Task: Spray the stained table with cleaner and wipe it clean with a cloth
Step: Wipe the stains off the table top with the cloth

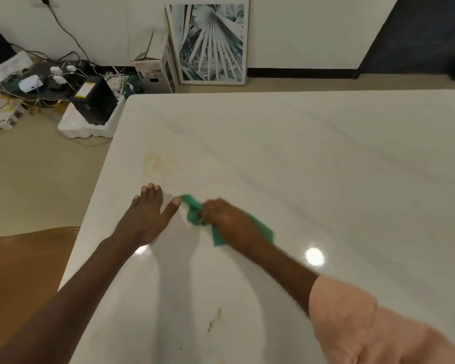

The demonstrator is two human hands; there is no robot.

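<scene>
The glossy white marble-patterned table [313, 158] fills most of the view. A faint yellowish stain [156, 165] marks it near its left edge, and a small brown smear [214, 319] lies close to me. My right hand [230, 219] grips a green cloth [195, 210] bunched against the tabletop, just below and right of the yellowish stain. My left hand [147, 215] rests flat on the table beside the cloth, fingers straight, thumb nearly touching the cloth's tip. No spray bottle is in view.
The table's left edge runs diagonally from the far corner toward me, with beige floor beyond. On the floor at the back left lie cables, chargers, a black box [95, 102] in foam and a cardboard box [155, 72]. A framed leaf picture [210, 40] leans on the wall.
</scene>
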